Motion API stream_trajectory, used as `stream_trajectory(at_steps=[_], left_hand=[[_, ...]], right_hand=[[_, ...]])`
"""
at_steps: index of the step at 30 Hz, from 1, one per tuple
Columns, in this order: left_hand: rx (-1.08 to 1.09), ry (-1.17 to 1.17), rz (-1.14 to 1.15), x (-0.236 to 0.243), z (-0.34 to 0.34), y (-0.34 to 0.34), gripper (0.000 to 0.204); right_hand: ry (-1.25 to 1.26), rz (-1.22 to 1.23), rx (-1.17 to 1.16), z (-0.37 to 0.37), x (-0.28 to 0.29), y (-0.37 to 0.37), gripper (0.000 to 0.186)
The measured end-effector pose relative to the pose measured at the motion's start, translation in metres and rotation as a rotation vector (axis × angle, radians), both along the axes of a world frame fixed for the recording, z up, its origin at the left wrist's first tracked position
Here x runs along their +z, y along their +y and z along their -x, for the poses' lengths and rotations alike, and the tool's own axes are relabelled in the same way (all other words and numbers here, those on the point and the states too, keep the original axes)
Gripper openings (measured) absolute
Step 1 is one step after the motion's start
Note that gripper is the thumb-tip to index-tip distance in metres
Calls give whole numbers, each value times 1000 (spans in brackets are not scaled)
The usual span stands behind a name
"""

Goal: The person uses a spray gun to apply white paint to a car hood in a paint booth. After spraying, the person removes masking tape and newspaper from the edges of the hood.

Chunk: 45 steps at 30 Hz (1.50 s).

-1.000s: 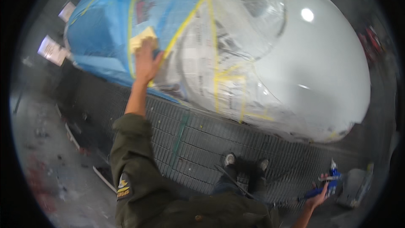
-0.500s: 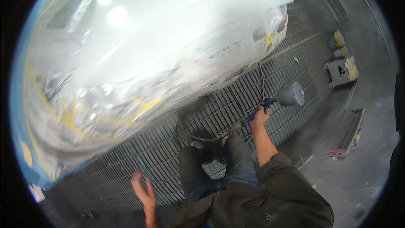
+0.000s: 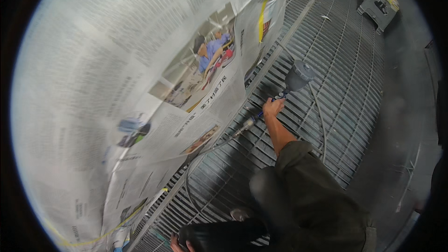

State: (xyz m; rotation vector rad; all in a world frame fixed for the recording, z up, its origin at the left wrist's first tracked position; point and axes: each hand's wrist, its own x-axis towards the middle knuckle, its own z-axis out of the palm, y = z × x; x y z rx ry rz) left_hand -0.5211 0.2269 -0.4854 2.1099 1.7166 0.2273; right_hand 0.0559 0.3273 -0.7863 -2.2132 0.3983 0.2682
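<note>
My right hand (image 3: pixel 274 107) is wrapped around the handle of a blue spray gun (image 3: pixel 281 95). A grey paint cup (image 3: pixel 300 76) sits on the gun, tilted toward the upper right. From the bottom of the handle, a fitting joins a thin grey air hose (image 3: pixel 219 144). At the lower edge my left hand (image 3: pixel 181 243) rests against my bent knee, its fingers apart and part of it hidden. Left of the gun, newspaper masking (image 3: pixel 140 56) covers the side of a large body; the gun does not touch it.
Slatted metal floor grating (image 3: pixel 343 126) lies under me, with the hose looping over it. Yellow tape (image 3: pixel 264 7) runs along the paper. A small grey step stool (image 3: pixel 379 7) stands at the far right, near several tubs at the top edge.
I have crouched, and the newspaper masking now looms close on the left. The spray gun stays in my right hand. My left hand has come from the open air to my knee.
</note>
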Motion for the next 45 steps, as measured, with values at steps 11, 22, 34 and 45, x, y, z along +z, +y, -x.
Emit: stream_trajectory(at_steps=[11, 22, 34, 45], left_hand=[[327, -50, -68, -19, -39, -31, 50], [334, 20, -157, -18, -38, -30, 47], [18, -128, -358, 32, -16, 36, 34], [-351, 145, -1021, 247, -88, 184, 65]], right_hand=[[-140, 93, 477, 126, -87, -14, 89], [50, 95, 456, 161, -60, -9, 98], [-87, -435, 887, 99, -58, -56, 83], [-1043, -878, 1549, 207, 455, -4, 28]])
